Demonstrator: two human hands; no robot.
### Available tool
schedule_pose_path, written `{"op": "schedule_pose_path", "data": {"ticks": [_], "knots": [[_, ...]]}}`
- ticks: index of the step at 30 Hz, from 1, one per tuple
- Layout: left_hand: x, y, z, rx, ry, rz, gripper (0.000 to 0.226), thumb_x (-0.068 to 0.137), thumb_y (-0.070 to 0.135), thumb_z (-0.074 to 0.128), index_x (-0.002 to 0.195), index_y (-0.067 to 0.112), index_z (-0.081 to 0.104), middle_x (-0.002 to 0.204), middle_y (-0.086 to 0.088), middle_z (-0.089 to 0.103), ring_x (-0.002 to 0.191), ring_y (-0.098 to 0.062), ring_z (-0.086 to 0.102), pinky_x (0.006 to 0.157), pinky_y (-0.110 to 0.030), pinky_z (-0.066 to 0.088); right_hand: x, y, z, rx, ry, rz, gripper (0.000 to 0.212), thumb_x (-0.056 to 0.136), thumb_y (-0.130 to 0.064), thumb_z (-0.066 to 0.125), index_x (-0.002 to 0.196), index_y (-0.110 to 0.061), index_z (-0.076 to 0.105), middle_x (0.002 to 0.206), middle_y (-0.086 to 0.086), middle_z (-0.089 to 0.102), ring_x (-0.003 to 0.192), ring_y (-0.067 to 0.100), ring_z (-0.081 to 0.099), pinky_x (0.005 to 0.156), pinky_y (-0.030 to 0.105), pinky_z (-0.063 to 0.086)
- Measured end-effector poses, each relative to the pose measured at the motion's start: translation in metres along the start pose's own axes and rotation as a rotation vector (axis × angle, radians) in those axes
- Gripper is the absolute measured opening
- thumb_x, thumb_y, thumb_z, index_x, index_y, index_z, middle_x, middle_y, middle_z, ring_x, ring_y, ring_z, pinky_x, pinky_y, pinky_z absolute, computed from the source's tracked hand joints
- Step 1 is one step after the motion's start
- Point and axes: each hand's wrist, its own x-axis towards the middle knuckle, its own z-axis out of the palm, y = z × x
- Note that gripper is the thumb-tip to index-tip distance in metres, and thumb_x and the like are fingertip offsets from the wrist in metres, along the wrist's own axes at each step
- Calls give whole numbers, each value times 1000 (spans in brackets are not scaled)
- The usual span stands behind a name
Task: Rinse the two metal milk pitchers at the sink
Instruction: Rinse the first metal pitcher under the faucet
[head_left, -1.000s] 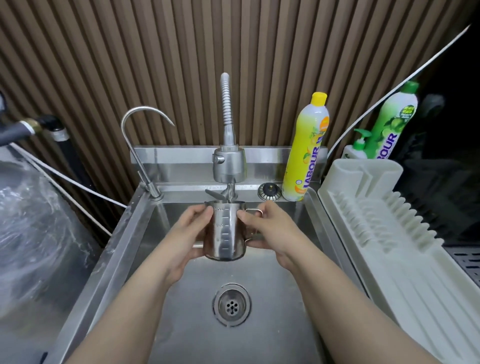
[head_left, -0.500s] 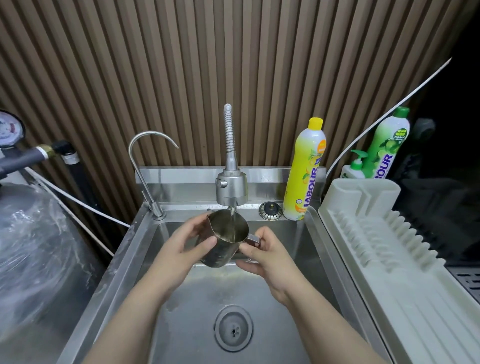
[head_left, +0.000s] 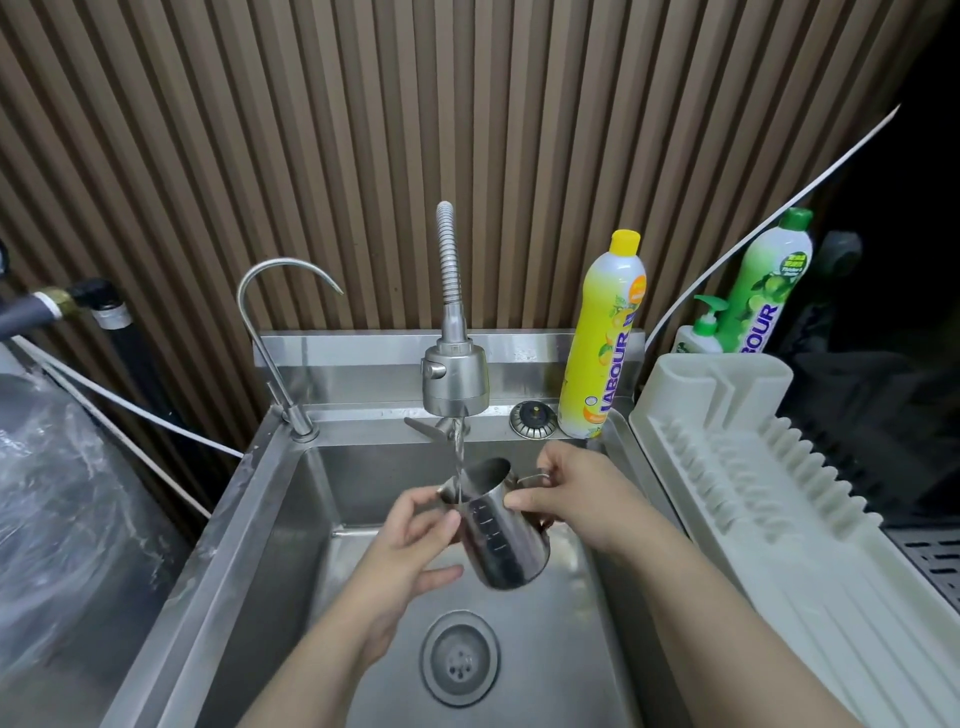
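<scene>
Stainless steel everywhere: one metal milk pitcher (head_left: 496, 525) held over the sink (head_left: 270, 525), tilted with its mouth toward the back wall and its base toward the camera. Left hand (head_left: 410, 551) at the pitcher's left side, fingers (head_left: 441, 519) curled against the wall near the spout, thumb apart and pointing right under the body. Right hand (head_left: 576, 501) on the handle side, fingers wrapped about the wire handle (head_left: 532, 478), thumb laid on the rim. Thin stream of water (head_left: 457, 457) falling from the spray faucet (head_left: 454, 379) just beyond the fingers, striking at the pitcher's spout (whether inside or along the lip, hard to tell). Printed measure marks along the near side. Below the hands, the round drain (head_left: 460, 659). Far left of the left fingers, a slim gooseneck tap (head_left: 275, 322). Beyond the right fingers, a yellow detergent bottle (head_left: 605, 338) on the sink ledge. To the right of the right hand, a white drying rack (head_left: 769, 499), with a green bottle (head_left: 766, 291) behind it. Only one pitcher in sight.
</scene>
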Motion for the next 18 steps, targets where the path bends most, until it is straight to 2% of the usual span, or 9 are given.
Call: {"op": "schedule_pose_path", "data": {"ticks": [2,5,6,9,11,12,14,16,18], "knots": [[7,2,2,-23,-27,34,28,86,16,62,112,26,56,119,1,68,113,-15,60,98,-47,49,0,4,1,-47,70,-47,44,69,-25,80,63,-21,36,66,-3,53,62,17,44,59,32,35],[19,13,-5,35,-28,168,40,80,11,71,111,30,56,117,9,67,118,-16,57,96,-31,49,1,15,16,336,65,-84,42,72,-7,76,64,-21,37,83,-7,69,76,17,57,71,36,47],[23,18,-11,92,-21,220,44,77,9,73,111,32,57,114,13,68,119,-12,57,96,-27,49,2,18,24,477,49,-95,40,74,0,73,67,-18,37,88,-9,72,80,15,60,73,32,49],[25,41,-28,273,-10,310,48,75,11,76,107,42,62,108,25,70,110,6,60,97,-23,45,4,19,49,684,-15,-95,36,80,5,64,72,-15,35,65,-17,62,66,3,52,67,21,42],[23,53,-38,348,24,336,43,68,28,82,104,45,65,109,20,71,106,0,63,96,-26,45,7,15,61,761,-65,-73,35,79,-5,66,70,-19,35,65,-6,52,69,13,48,73,29,38],[22,57,-41,382,49,336,44,61,42,82,102,45,66,107,15,72,101,-6,65,94,-29,47,9,13,64,776,-93,-59,35,78,-8,67,69,-19,36,69,1,50,72,18,49,75,32,38],[17,58,-45,420,104,305,50,51,56,79,97,41,68,94,15,72,83,-12,63,83,-30,49,10,12,63,754,-145,-35,35,83,-5,66,69,-17,36,70,7,56,67,20,60,72,28,45],[11,52,-45,362,154,251,45,53,54,81,89,31,67,76,12,70,70,-12,58,72,-28,47,10,11,56,683,-178,-31,32,86,-3,63,70,-15,37,67,5,60,56,14,64,66,24,49],[6,39,-38,228,141,181,40,60,40,84,87,18,63,65,7,67,62,-10,59,66,-25,47,10,10,46,557,-180,-22,34,83,-7,68,69,-16,38,61,-2,63,52,17,66,62,25,48]]}}
